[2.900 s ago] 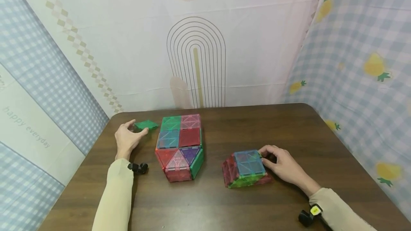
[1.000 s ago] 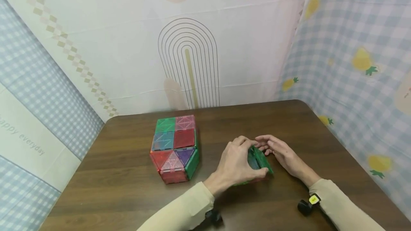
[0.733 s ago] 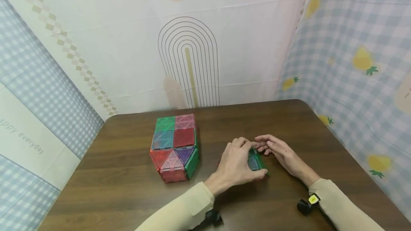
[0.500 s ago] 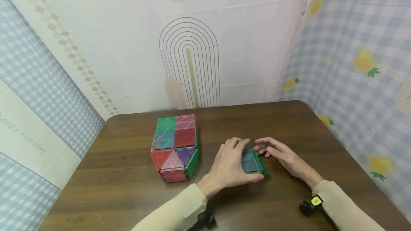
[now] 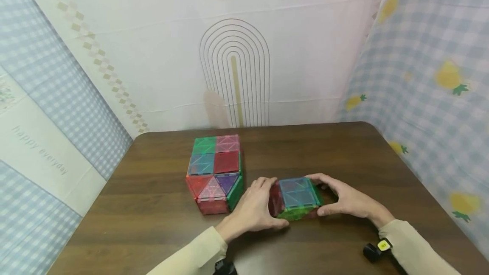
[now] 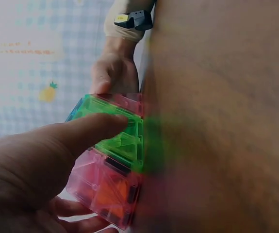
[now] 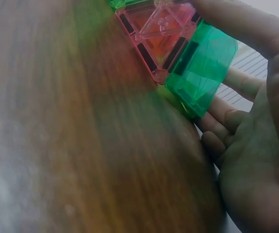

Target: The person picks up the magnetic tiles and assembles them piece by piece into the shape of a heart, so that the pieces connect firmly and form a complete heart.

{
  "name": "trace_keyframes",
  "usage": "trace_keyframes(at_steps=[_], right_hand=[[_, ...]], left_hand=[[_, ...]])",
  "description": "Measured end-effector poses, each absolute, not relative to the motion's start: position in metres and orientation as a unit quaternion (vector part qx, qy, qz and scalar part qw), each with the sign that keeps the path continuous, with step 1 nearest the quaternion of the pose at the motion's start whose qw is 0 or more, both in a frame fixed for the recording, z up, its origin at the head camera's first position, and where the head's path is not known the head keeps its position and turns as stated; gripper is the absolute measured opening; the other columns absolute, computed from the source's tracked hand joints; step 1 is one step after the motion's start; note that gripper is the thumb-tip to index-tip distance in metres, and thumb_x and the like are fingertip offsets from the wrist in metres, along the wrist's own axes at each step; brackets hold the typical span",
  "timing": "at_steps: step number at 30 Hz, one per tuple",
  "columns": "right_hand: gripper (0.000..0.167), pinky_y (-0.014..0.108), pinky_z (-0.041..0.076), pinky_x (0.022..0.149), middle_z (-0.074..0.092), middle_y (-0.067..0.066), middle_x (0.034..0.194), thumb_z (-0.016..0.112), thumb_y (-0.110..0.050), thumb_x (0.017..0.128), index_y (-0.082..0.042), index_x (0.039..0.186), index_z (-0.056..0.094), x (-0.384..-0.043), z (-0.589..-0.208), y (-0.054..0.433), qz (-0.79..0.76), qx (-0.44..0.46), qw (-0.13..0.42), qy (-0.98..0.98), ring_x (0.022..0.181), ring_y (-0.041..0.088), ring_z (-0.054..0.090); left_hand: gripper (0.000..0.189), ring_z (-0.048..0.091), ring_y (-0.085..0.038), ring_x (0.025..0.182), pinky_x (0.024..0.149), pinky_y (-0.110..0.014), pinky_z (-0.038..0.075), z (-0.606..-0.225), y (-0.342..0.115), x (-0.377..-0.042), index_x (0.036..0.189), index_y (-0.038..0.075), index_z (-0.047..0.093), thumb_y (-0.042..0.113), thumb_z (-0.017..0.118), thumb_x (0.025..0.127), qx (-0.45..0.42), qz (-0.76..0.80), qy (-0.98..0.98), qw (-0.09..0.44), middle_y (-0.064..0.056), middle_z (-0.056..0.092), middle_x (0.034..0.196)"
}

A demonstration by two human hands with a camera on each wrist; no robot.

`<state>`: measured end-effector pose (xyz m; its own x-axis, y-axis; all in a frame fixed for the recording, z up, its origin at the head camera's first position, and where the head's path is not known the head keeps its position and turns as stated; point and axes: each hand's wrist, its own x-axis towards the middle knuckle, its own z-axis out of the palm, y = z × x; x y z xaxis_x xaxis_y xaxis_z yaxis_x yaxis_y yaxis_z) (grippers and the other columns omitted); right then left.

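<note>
A small block of translucent magnetic tiles (image 5: 298,192) sits on the brown table, with a blue square on top, green sides and pinkish-red ends. My left hand (image 5: 254,207) holds its left end, thumb along the front and fingers around the back. In the left wrist view the thumb lies over a green tile (image 6: 122,143), above a pink tile (image 6: 105,187). The right hand (image 5: 345,198) grips the right end between thumb and fingers. A green tile (image 7: 205,68) slopes down that end beside a pink triangle tile (image 7: 161,31) in the right wrist view.
A larger magnetic-tile structure (image 5: 225,162) stands left of the block, close to my left hand. Its top shows green, pink, blue and red squares, with triangles toward the front. The table's back edge meets a patterned cloth (image 5: 305,63).
My left hand took the loose green tile from the table's left to the block's right side, then slid back to the left end. The right hand has closed around the right end.
</note>
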<state>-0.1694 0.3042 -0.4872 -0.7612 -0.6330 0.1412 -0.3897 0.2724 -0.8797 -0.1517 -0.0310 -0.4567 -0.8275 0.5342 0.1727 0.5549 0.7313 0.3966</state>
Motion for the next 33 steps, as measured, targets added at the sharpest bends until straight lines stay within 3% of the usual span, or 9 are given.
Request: trace_keyframes(at_steps=[6,12,18,22,27,31,33], right_hand=[[0.083,0.031,0.052,0.104,0.056,0.012,0.153,0.084,-0.004,0.097,-0.022,0.168,0.045,-0.169,-0.489,0.306,-0.502,-0.323,0.102,0.796,0.128,0.024,0.057],[0.090,0.033,0.053,0.103,0.055,0.005,0.155,0.089,-0.006,0.094,-0.013,0.169,0.041,-0.169,-0.488,0.304,-0.488,-0.328,0.068,0.806,0.127,0.022,0.059],[0.093,0.034,0.056,0.103,0.060,0.008,0.151,0.088,-0.003,0.094,-0.011,0.170,0.035,-0.169,-0.486,0.302,-0.504,-0.348,0.074,0.787,0.123,0.025,0.066],[0.098,0.033,0.055,0.101,0.053,0.008,0.151,0.089,-0.007,0.095,-0.015,0.172,0.029,-0.167,-0.487,0.299,-0.493,-0.357,0.065,0.791,0.118,0.023,0.063],[0.113,0.032,0.052,0.102,0.048,0.005,0.146,0.093,-0.018,0.094,-0.020,0.176,0.015,-0.164,-0.488,0.296,-0.450,-0.344,0.047,0.823,0.113,0.019,0.055],[0.119,0.032,0.051,0.104,0.037,0.008,0.164,0.092,-0.017,0.094,-0.024,0.178,0.009,-0.162,-0.489,0.292,-0.444,-0.322,0.049,0.834,0.122,0.017,0.052],[0.116,0.032,0.051,0.103,0.037,0.009,0.165,0.090,-0.016,0.095,-0.027,0.178,0.009,-0.163,-0.489,0.290,-0.449,-0.310,0.047,0.836,0.123,0.016,0.053]], left_hand=[[0.098,0.065,-0.024,0.128,0.104,-0.042,0.061,-0.460,-0.033,-0.153,0.153,0.010,0.059,0.048,0.103,0.074,-0.290,-0.246,-0.925,0.026,-0.009,0.063,0.142],[0.097,0.069,-0.028,0.123,0.100,-0.046,0.062,-0.459,-0.032,-0.153,0.152,0.019,0.054,0.039,0.107,0.074,-0.286,-0.294,-0.911,0.037,-0.012,0.063,0.141],[0.094,0.064,-0.020,0.123,0.100,-0.041,0.059,-0.452,-0.034,-0.153,0.150,0.024,0.053,0.055,0.102,0.076,-0.291,-0.336,-0.896,0.019,-0.002,0.066,0.135],[0.089,0.064,-0.019,0.124,0.103,-0.043,0.058,-0.446,-0.034,-0.151,0.152,0.018,0.058,0.064,0.092,0.084,-0.262,-0.370,-0.891,0.014,-0.002,0.068,0.137],[0.089,0.066,-0.022,0.121,0.105,-0.043,0.060,-0.442,-0.031,-0.147,0.155,0.010,0.059,0.061,0.088,0.088,-0.232,-0.363,-0.902,0.032,-0.006,0.067,0.138],[0.097,0.069,-0.020,0.114,0.100,-0.039,0.062,-0.444,-0.027,-0.145,0.158,0.006,0.056,0.059,0.091,0.085,-0.226,-0.344,-0.910,0.049,-0.007,0.065,0.136],[0.099,0.068,-0.017,0.108,0.095,-0.034,0.062,-0.445,-0.026,-0.143,0.158,0.005,0.056,0.057,0.094,0.084,-0.231,-0.335,-0.912,0.054,-0.007,0.063,0.133]])
